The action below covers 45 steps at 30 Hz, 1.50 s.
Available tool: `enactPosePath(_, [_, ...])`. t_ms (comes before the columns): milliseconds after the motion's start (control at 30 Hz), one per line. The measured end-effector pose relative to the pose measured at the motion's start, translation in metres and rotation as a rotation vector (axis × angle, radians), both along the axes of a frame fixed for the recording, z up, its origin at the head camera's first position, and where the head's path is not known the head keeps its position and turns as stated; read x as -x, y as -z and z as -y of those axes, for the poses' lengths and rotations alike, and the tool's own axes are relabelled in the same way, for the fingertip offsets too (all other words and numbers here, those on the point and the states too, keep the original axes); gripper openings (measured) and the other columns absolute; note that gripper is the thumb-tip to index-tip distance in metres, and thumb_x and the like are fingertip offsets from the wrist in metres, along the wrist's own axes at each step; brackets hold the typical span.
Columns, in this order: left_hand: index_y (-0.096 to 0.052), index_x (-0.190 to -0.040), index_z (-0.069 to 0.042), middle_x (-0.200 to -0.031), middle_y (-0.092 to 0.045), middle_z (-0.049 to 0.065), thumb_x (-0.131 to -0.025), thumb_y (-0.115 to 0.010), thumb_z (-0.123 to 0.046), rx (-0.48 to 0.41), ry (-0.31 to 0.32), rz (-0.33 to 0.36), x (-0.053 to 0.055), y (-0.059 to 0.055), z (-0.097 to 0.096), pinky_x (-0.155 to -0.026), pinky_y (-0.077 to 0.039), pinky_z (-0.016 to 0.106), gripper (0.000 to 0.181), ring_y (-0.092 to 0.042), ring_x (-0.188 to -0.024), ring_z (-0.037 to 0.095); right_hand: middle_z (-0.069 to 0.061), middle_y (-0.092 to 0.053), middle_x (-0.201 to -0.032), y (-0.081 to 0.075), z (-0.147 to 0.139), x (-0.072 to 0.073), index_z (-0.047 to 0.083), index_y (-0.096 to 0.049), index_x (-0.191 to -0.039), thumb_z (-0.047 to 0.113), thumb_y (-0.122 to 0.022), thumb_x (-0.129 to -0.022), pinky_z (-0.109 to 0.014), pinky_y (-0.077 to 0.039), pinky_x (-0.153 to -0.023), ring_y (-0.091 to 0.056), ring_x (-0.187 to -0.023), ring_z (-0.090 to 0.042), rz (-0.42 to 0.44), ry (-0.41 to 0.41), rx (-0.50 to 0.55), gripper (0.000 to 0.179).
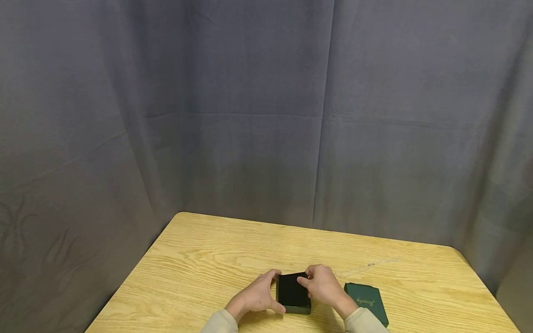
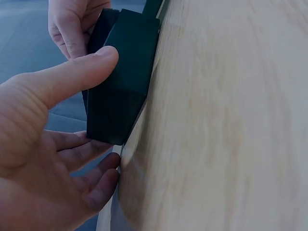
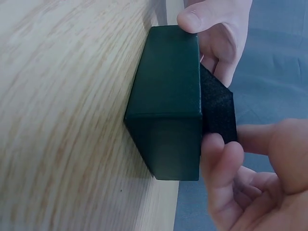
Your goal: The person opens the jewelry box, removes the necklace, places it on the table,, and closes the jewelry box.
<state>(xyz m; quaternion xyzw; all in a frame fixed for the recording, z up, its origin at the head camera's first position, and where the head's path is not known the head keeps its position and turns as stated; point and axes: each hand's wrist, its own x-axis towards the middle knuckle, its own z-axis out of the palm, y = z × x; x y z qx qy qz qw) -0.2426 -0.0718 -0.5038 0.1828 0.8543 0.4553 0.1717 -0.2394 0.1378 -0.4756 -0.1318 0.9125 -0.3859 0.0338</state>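
A small dark green box (image 1: 298, 310) sits on the table, its inside filled by a black padded insert (image 1: 288, 290). My left hand (image 1: 259, 293) holds the box from the left, thumb on the near side and fingers at the far side. From the right, my right hand (image 1: 325, 285) pinches the insert's edge between thumb and fingers. In the right wrist view the insert (image 3: 219, 103) stands tilted partly out of the box (image 3: 166, 72). What lies under the insert is hidden.
The green lid (image 1: 367, 303) with gold lettering lies on the table right of my right hand. Behind it a thin necklace (image 1: 368, 266) is stretched out. The wooden tabletop (image 1: 200, 259) ends before grey curtains (image 1: 258, 152) at the back and sides.
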Motion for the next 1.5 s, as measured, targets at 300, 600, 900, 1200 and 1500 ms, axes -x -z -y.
enactPosePath(300, [-0.039,-0.139,-0.004,-0.136,-0.042,0.012,-0.067,-0.087,-0.017,-0.002,-0.005,0.006,0.0,0.0,0.001,-0.099,-0.035,0.05,0.087,-0.039,-0.125,0.034,0.005,-0.048,-0.051,0.002,-0.002,0.003,0.011,-0.053,-0.067,0.021,-0.067,-0.089,-0.024,-0.034,-0.042,-0.047,-0.043,-0.009,-0.04,-0.021,-0.034,0.028])
enactPosePath(600, [-0.039,-0.138,-0.004,-0.133,-0.044,0.011,-0.066,-0.087,-0.016,0.008,-0.011,-0.006,-0.001,-0.001,0.0,-0.099,-0.035,0.05,0.087,-0.041,-0.123,0.033,0.0,-0.058,-0.08,0.001,-0.009,0.006,-0.002,-0.064,-0.106,0.019,-0.072,-0.084,-0.03,-0.046,-0.056,-0.054,-0.068,-0.014,0.005,-0.079,-0.017,0.031])
enactPosePath(900, [-0.04,-0.138,-0.004,-0.133,-0.044,0.011,-0.065,-0.088,-0.016,0.01,-0.011,-0.015,-0.002,-0.002,0.0,-0.099,-0.035,0.051,0.088,-0.041,-0.123,0.033,0.002,-0.059,-0.08,0.004,-0.012,0.008,0.004,-0.067,-0.1,0.017,-0.074,-0.082,-0.028,-0.047,-0.057,-0.056,-0.07,-0.012,-0.076,-0.132,-0.035,0.024])
enactPosePath(1200, [-0.04,-0.138,-0.005,-0.134,-0.044,0.011,-0.066,-0.088,-0.019,0.024,-0.007,-0.017,-0.001,-0.001,0.001,-0.099,-0.036,0.05,0.088,-0.041,-0.123,0.032,-0.002,-0.057,-0.083,0.007,-0.011,0.01,0.003,-0.068,-0.1,0.017,-0.076,-0.08,-0.031,-0.048,-0.061,-0.054,-0.074,-0.014,-0.119,-0.137,-0.109,0.025])
enactPosePath(1500, [-0.039,-0.138,-0.005,-0.132,-0.044,0.01,-0.066,-0.088,-0.019,0.025,-0.005,-0.014,0.0,-0.001,0.001,-0.099,-0.035,0.051,0.088,-0.041,-0.122,0.032,-0.003,-0.055,-0.084,0.006,-0.008,0.009,0.002,-0.066,-0.098,0.016,-0.077,-0.08,-0.033,-0.048,-0.062,-0.055,-0.074,-0.016,-0.124,-0.135,-0.152,0.026])
